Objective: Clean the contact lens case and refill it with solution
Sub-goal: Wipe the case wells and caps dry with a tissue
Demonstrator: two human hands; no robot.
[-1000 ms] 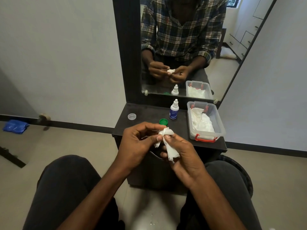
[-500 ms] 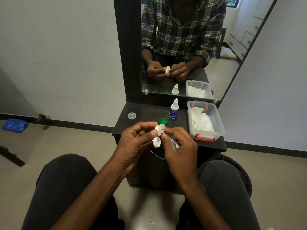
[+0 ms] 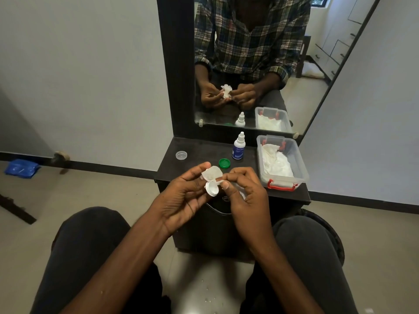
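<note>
Setting: a person sits facing a small dark vanity table (image 3: 195, 152) with a mirror (image 3: 249, 64) above it; the view looks down over both forearms and dark-trousered knees.
Left hand: the left hand (image 3: 181, 196) is raised in front of the table's near edge, fingers curled, gripping the white contact lens case (image 3: 212, 190) between thumb and fingers.
Contact lens case: held in the air just in front of the table's near edge; one round well faces up and shows plainly, the other is covered by tissue.
Right hand: the right hand (image 3: 244, 191), just right of the case, has curled fingers and pinches a white tissue (image 3: 212, 173) against the case; more tissue is bunched under its palm.
Solution bottle: a small white bottle with a blue label (image 3: 238, 147) stands upright on the table, behind the hands, near the mirror.
Green cap: a green cap (image 3: 224, 163) lies on the table just in front of the bottle, apart from it.
Clear cap: a clear round cap (image 3: 181, 155) lies near the table's left edge.
Plastic box: a clear box with red latches (image 3: 301, 168) sits on the table's right side, holding crumpled white tissues.
Mirror: reflects a plaid shirt, both hands with the tissue, the bottle and the box.
Floor: a blue cloth (image 3: 21, 168) lies by the wall, well left of the table.
</note>
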